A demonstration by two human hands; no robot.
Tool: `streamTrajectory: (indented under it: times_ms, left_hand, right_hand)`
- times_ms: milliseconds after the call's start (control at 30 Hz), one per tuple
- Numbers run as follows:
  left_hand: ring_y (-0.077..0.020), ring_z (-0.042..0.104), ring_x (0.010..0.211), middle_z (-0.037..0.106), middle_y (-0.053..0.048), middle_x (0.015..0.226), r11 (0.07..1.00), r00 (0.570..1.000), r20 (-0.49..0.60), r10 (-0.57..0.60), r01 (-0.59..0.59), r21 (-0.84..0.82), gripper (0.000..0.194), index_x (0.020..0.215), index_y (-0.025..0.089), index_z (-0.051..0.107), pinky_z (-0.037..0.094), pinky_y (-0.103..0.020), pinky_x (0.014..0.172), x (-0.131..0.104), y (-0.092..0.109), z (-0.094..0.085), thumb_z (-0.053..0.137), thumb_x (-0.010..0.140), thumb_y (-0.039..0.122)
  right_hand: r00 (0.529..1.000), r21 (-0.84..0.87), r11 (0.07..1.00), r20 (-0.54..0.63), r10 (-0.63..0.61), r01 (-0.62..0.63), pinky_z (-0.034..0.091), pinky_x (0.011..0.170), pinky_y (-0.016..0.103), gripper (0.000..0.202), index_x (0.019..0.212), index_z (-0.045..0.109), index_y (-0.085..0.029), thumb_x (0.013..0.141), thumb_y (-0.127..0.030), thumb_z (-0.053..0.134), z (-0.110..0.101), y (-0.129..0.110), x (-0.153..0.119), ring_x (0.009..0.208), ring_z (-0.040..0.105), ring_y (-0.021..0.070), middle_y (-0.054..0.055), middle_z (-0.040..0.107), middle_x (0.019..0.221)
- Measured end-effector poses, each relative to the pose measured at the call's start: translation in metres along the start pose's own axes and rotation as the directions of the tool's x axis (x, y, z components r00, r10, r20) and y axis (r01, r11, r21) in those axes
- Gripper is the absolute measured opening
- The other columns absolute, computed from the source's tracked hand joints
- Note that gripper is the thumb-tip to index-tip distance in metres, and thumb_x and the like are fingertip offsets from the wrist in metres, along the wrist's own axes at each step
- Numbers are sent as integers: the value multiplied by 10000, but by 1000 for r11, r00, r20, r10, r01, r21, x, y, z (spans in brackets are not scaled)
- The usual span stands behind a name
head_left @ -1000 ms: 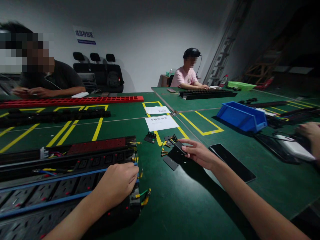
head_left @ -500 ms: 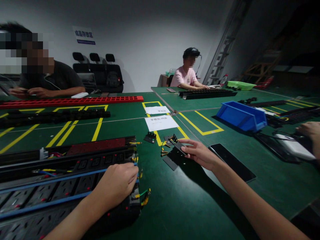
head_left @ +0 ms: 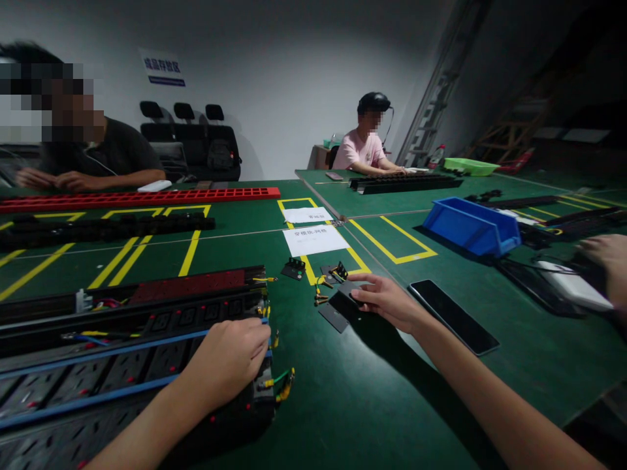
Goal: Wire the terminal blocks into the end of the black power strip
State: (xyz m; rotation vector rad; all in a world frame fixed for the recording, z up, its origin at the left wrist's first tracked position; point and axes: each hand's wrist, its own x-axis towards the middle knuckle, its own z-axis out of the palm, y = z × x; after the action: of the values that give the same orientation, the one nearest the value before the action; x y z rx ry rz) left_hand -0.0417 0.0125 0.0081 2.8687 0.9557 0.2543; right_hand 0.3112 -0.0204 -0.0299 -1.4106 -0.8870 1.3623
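Observation:
My left hand (head_left: pixel 238 359) is curled closed over the end of a black power strip (head_left: pixel 169 356) with blue edges; whatever its fingers hold is hidden beneath. Several such strips lie side by side, yellow-green wires (head_left: pixel 284 384) with terminals sticking out of their ends. To the right, low over the table, my right hand (head_left: pixel 389 301) pinches a small dark end plate (head_left: pixel 347 291) between thumb and fingers. Close by lie another flat dark plate (head_left: pixel 333 320), a black bracket (head_left: pixel 294 267) and a few brass-coloured screws (head_left: pixel 321 300).
A black phone (head_left: pixel 453 316) lies right of my right hand, with a blue bin (head_left: pixel 473 228) beyond. White paper labels (head_left: pixel 316 241) and yellow tape mark the green table. Two people sit across; another person's hand (head_left: pixel 607 261) shows at the right edge. A red rail (head_left: pixel 206 196) lies at the back left.
My right hand has turned slightly and lowered the dark plate, which now shows flatter among the loose parts. My left hand stays in place.

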Motion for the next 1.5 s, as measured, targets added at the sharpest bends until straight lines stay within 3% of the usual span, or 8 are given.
streamTrajectory:
  times_ms: [467,667,967,1133,1300,1400,1500]
  left_hand:
    - [-148,470,571,520,4,639,1000,999,-38,28,-28,8,279,645,205,485,251,-308,560,0,-1,1,447,913,135]
    - [-144,474,564,523,4,631,999,999,-30,23,-23,25,289,639,203,480,245,-306,554,1,1,-2,445,915,126]
    - [-152,478,572,519,2,639,1000,1000,-11,17,-17,22,281,649,204,478,249,-303,563,0,0,-1,449,918,129]
    - [-149,476,568,522,3,635,999,999,-23,23,-22,24,279,646,203,477,248,-305,561,1,0,0,445,910,120]
    - [-142,475,564,529,4,632,999,999,-33,26,-25,27,277,640,202,479,250,-301,556,1,1,0,452,906,126]
    - [-143,472,562,529,3,631,999,999,-32,23,-22,31,278,640,202,478,246,-302,555,1,1,-1,447,905,127]
    - [-145,466,561,524,3,629,999,999,-34,18,-17,31,279,640,204,480,244,-303,552,1,1,-1,444,906,129]
  right_hand:
    - [991,-260,959,-51,-127,109,537,642,293,421,1165,664,-231,777,-344,784,5,2,1,826,653,204,38,689,884]
    - [980,-303,941,-74,-183,153,445,520,263,472,1175,678,-236,737,-368,796,7,4,4,708,574,178,39,673,861]
    - [970,-386,901,-52,-237,199,342,481,259,422,1159,681,-219,772,-375,742,8,9,9,552,503,136,-6,615,714]
    - [971,-365,911,-63,-230,192,412,534,283,427,1148,681,-209,756,-365,745,9,9,10,602,573,170,5,632,720]
    - [982,-322,937,-77,-170,137,403,504,262,460,1181,698,-216,752,-363,779,9,1,1,596,565,153,16,666,764]
    - [991,-201,972,-39,-131,121,392,502,254,485,1213,710,-217,767,-387,796,4,-3,-2,590,536,123,39,710,877]
    - [980,-161,972,-75,-185,171,418,539,274,452,1186,722,-227,786,-429,782,-5,-6,-1,681,599,156,76,740,1027]
